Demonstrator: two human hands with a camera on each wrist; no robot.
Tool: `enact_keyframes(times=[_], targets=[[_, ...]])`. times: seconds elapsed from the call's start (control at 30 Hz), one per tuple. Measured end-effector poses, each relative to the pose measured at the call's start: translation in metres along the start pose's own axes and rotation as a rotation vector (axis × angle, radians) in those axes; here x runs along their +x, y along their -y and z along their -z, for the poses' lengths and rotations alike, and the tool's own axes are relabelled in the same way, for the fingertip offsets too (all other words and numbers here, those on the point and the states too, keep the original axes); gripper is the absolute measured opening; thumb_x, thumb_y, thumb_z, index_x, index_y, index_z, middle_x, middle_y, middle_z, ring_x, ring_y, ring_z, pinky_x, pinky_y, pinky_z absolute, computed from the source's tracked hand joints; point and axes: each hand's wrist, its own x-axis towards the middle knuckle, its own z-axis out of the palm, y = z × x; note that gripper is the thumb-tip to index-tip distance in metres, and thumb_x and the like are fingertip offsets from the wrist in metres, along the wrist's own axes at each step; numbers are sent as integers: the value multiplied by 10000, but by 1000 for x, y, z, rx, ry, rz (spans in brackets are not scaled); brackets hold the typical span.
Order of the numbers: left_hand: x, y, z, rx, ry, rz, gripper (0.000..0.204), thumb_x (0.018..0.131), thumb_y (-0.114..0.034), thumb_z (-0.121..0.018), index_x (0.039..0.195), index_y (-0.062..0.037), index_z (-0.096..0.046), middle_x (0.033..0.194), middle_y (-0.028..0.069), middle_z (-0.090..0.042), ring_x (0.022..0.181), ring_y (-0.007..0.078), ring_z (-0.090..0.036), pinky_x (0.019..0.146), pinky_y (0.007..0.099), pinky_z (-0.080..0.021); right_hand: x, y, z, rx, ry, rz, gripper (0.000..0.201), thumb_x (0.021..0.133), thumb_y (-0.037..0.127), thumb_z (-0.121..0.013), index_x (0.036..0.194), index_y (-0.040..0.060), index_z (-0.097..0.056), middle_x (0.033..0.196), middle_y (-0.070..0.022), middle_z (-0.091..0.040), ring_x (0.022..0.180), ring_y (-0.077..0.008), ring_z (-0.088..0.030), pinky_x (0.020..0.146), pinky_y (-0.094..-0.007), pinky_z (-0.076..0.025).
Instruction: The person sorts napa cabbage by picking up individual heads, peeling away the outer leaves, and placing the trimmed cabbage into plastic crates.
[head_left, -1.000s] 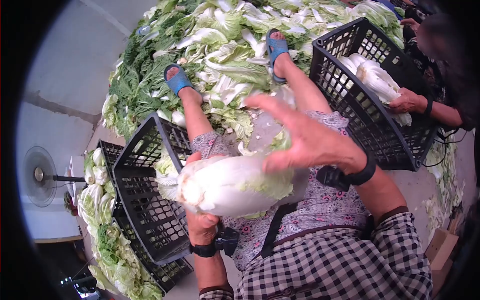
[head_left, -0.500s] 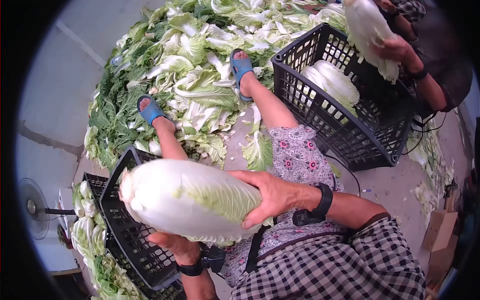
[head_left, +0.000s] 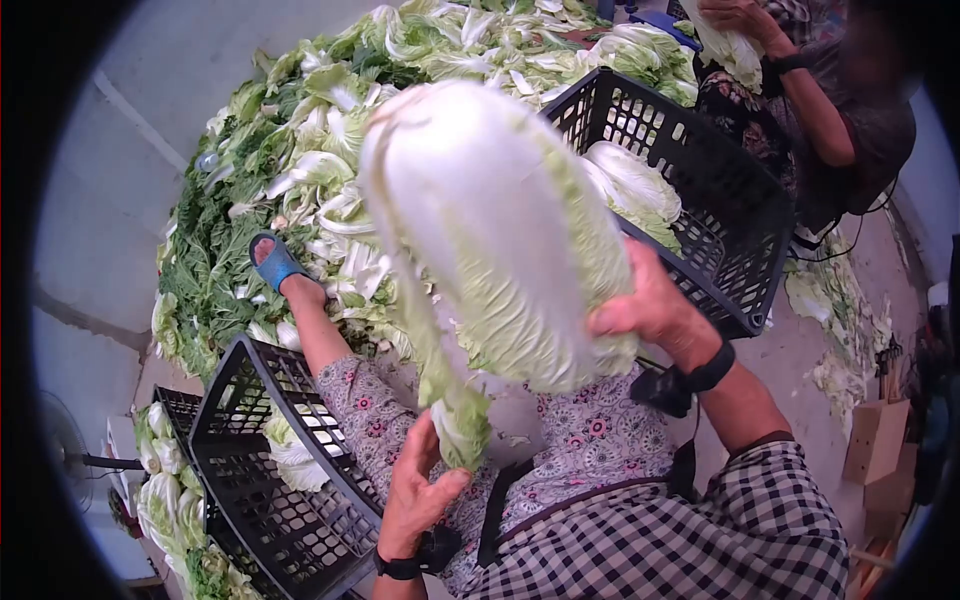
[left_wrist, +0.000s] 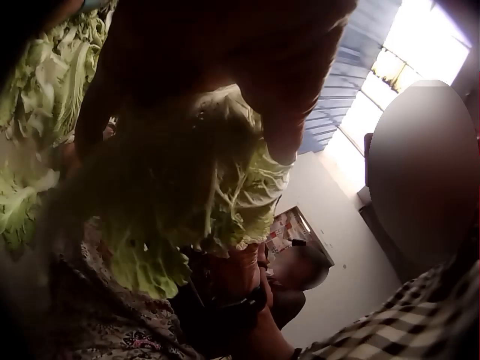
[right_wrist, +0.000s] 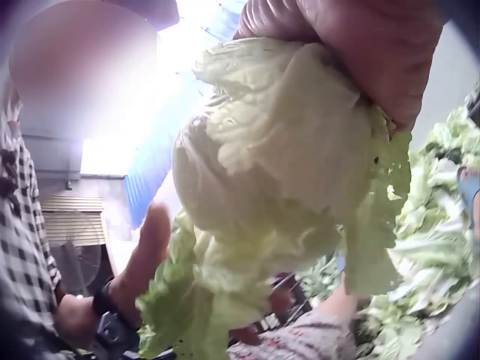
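A big Chinese cabbage [head_left: 490,230], white at its base and pale green at the leaves, is raised in front of the lap with its root end up. My right hand [head_left: 660,310] grips it round the leafy end. One outer leaf [head_left: 460,430] hangs away from the cabbage's left side, and my left hand [head_left: 412,500] holds the tip of this leaf between thumb and fingers. In the left wrist view the left hand [left_wrist: 217,60] is dark above the leaf. The right wrist view shows the cabbage's ruffled leaf end [right_wrist: 285,150] under the right hand [right_wrist: 352,52].
A black crate [head_left: 275,480] stands by the left leg with a loose leaf [head_left: 293,455] inside. Another black crate [head_left: 690,275] at the right contains a cabbage [head_left: 632,190]. Beyond it another person [head_left: 815,110] handles a cabbage. Leaves [head_left: 300,170] are heaped ahead over the floor.
The cabbage has gone from lying sideways over both hands to root end up in the right hand. My left hand has moved from beneath it to its hanging leaf.
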Motion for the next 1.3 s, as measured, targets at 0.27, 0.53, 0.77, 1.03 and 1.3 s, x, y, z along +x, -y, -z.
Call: enact_keyframes(times=[0.27, 0.53, 0.77, 1.03, 1.3], targets=[[0, 19, 8, 42, 69, 85, 597, 821, -302, -700, 1289, -8, -476, 1203, 117, -587, 1150, 216, -542, 987, 344, -401, -26, 81, 112, -542, -523, 305, 745, 674, 173, -787, 1312, -15, -450, 1171, -90, -598, 1029, -150, -587, 924, -297, -460], [10, 14, 6, 98, 121, 99, 560, 834, -291, -683, 1264, 8, -485, 1191, 132, -591, 1139, 225, -550, 992, 354, -405, 6, 64, 177, -1033, -623, 265, 804, 649, 138, -801, 1347, -25, -436, 1242, -131, -569, 1087, -189, -569, 953, -299, -436], [13, 11, 8, 214, 153, 76, 508, 839, -250, -677, 1248, 1, -508, 1174, 123, -606, 1095, 219, -567, 960, 351, -429, 59, -5, 220, -1270, -171, -208, 756, 743, 408, -675, 1310, -44, -458, 1284, -230, -523, 1188, -340, -509, 1015, -379, -382], [8, 8, 14, 226, 148, 91, 479, 844, -245, -675, 1227, 1, -525, 1158, 125, -617, 1086, 225, -573, 949, 347, -433, 26, -6, 212, -1010, -118, -353, 661, 810, 340, -635, 1303, -61, -454, 1273, -246, -522, 1180, -325, -519, 987, -372, -411], [-31, -32, 72, 300, -101, -5, 493, 843, -287, -661, 1229, -7, -537, 1141, 94, -612, 1079, 197, -560, 948, 341, -419, 5, 38, 100, -854, -103, -109, 617, 815, 326, -629, 1281, -45, -469, 1212, -158, -566, 1150, -231, -530, 1004, -350, -384]])
